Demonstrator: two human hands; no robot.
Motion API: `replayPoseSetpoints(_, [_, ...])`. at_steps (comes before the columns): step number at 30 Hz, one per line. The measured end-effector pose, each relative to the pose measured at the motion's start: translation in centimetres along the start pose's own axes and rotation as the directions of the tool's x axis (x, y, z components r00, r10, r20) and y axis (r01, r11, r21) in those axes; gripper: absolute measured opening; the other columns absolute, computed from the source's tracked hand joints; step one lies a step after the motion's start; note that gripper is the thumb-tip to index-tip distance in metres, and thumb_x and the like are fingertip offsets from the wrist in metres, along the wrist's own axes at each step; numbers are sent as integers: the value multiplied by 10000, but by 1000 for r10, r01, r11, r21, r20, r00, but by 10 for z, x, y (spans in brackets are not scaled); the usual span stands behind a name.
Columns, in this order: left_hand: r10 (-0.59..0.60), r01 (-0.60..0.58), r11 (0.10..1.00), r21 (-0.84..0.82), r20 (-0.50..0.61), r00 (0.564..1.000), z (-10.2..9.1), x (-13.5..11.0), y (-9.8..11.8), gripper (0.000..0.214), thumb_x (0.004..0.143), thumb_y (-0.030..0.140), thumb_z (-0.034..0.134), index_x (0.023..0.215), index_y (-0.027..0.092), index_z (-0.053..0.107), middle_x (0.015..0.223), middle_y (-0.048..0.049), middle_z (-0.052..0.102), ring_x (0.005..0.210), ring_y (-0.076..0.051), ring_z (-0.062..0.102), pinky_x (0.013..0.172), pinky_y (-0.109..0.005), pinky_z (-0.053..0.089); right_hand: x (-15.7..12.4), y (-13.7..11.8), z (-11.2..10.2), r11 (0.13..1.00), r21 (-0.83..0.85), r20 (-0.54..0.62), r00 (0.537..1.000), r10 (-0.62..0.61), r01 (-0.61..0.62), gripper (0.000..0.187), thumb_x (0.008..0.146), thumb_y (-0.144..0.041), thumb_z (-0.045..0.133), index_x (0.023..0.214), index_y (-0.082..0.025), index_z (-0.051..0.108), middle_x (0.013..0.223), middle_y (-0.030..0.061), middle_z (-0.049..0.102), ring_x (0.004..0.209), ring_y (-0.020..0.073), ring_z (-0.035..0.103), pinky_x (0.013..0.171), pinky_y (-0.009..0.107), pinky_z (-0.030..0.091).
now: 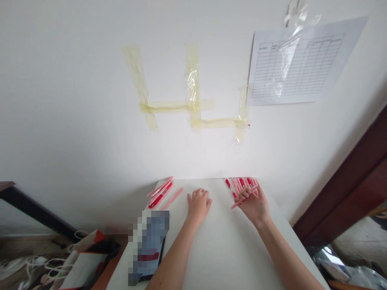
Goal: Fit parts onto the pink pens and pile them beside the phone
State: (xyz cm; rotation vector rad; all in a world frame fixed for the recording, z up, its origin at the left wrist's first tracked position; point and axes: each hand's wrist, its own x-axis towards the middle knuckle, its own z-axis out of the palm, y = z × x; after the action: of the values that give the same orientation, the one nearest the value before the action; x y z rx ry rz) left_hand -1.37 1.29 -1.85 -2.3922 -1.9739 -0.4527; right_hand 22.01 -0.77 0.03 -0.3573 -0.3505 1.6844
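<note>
My right hand (255, 207) is palm up, its fingers curled round a pink pen (234, 204) whose end sticks out to the left. Just behind it, pink pens (236, 185) lie side by side along the table's back right, several with red parts. A red pen (228, 184) sits at the left end of that row. My left hand (198, 204) rests palm down on the white table (223, 249), fingers apart, holding nothing. To its left lies a single pink pen (173, 198), beside a loose pile of pink and red pens (159, 194).
A phone or tablet (149, 249), partly blurred out, lies on the table's left side. The white wall, with yellowed tape (169, 107) and a taped printed sheet (296, 68), borders the back edge. Paper bags (87, 262) stand on the floor at left.
</note>
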Motion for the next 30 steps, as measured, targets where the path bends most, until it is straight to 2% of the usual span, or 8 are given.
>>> replayPoseSetpoints(4, [1, -1, 1000, -13, -2, 1000, 1, 0, 0, 349, 928, 394, 480, 1255, 291, 546, 1354, -77, 518, 1277, -290, 423, 1107, -611, 268, -1, 0, 2, 999, -43, 14, 999, -30, 30, 324, 799, -526, 647, 767, -235, 509, 682, -48, 480, 617, 116, 466, 679, 361, 511])
replayPoseSetpoints(7, [0, 0, 1000, -11, -4, 1000, 1, 0, 0, 348, 926, 393, 481, 1253, 291, 546, 1354, -81, 516, 1280, -293, 420, 1110, -605, 265, 0, 1, 1, 985, -150, 10, 996, -84, 84, 196, 746, -317, 704, 889, -257, 584, 763, -52, 548, 676, 117, 535, 799, 407, 540])
replayPoseSetpoints(11, [1, -1, 1000, 2, 2, 1000, 1, 0, 0, 362, 924, 396, 483, 1265, 287, 540, 1365, -82, 509, 1280, -295, 417, 1110, -604, 263, 3, 7, -4, 954, -279, -42, 991, -125, 108, 431, 618, -60, 716, 976, -282, 622, 866, -66, 593, 705, 103, 574, 894, 439, 548])
replayPoseSetpoints(18, [1, -1, 1000, 2, 11, 1000, -1, 0, 1, 370, 928, 399, 477, 1274, 286, 541, 1357, -87, 510, 1275, -291, 418, 1108, -601, 266, 10, 14, -11, 830, -499, -29, 952, -303, 249, 481, 619, -218, 828, 1068, -273, 664, 951, -16, 613, 855, 156, 594, 887, 442, 569])
replayPoseSetpoints(20, [0, 0, 1000, 6, 13, 1000, -2, 0, 1, 369, 928, 396, 478, 1274, 284, 541, 1358, -88, 509, 1273, -290, 419, 1108, -603, 265, 11, 14, -13, 676, -672, 0, 913, -408, 302, 481, 648, -332, 827, 1099, -260, 673, 991, 10, 626, 900, 181, 587, 889, 441, 555])
replayPoseSetpoints(23, [-1, 1, 1000, 9, 14, 1000, -2, 0, 2, 367, 927, 392, 480, 1270, 277, 539, 1360, -89, 509, 1276, -292, 418, 1107, -605, 266, 12, 14, -17, 292, -904, 113, 832, -543, 313, 470, 734, -431, 752, 1157, -242, 671, 1024, 52, 638, 931, 219, 595, 899, 450, 515])
replayPoseSetpoints(26, [0, 0, 1000, 0, 8, 1000, -1, 0, 2, 359, 928, 390, 478, 1264, 277, 541, 1361, -90, 510, 1278, -294, 418, 1107, -609, 265, 13, 20, -21, -59, -941, 315, 800, -511, 333, 425, 842, -432, 630, 1232, -264, 638, 998, 61, 635, 893, 221, 604, 887, 433, 491])
replayPoseSetpoints(30, [1, -1, 1000, -7, 0, 1000, 1, 0, 1, 349, 929, 387, 478, 1255, 280, 545, 1352, -88, 515, 1269, -292, 426, 1107, -614, 261, 17, 31, -25, -376, -868, 469, 782, -410, 324, 383, 910, -364, 514, 1275, -289, 601, 916, 61, 616, 878, 229, 576, 888, 427, 468])
